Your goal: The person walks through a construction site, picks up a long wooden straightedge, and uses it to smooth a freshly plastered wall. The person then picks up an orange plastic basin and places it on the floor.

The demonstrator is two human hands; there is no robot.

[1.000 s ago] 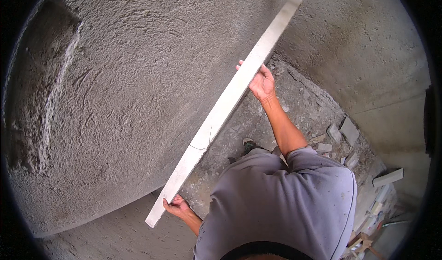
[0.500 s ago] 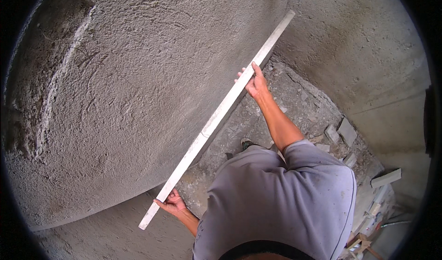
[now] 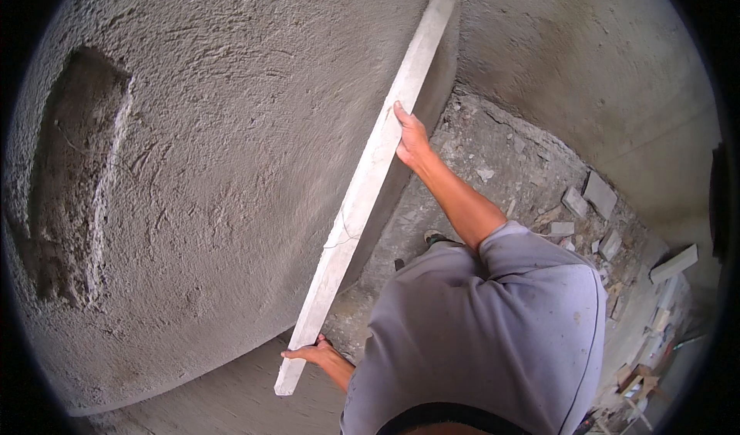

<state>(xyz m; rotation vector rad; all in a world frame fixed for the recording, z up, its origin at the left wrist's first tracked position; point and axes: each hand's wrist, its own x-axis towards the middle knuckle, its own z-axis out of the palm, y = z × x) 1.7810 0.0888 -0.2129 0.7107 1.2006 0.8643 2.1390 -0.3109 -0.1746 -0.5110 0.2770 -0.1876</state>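
Here both hands (image 3: 412, 138) press a long pale straightedge (image 3: 362, 196) against rough grey plaster (image 3: 216, 165).

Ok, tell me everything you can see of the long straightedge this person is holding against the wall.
The straightedge is a long, narrow, pale bar, whitish-grey and smeared with plaster; whether metal or wood is unclear. It runs diagonally from lower left to upper right, lying against the rough grey plastered wall. The left hand grips it near the lower end, the right hand above the middle. A thin crack or scratch mark shows near its midpoint.
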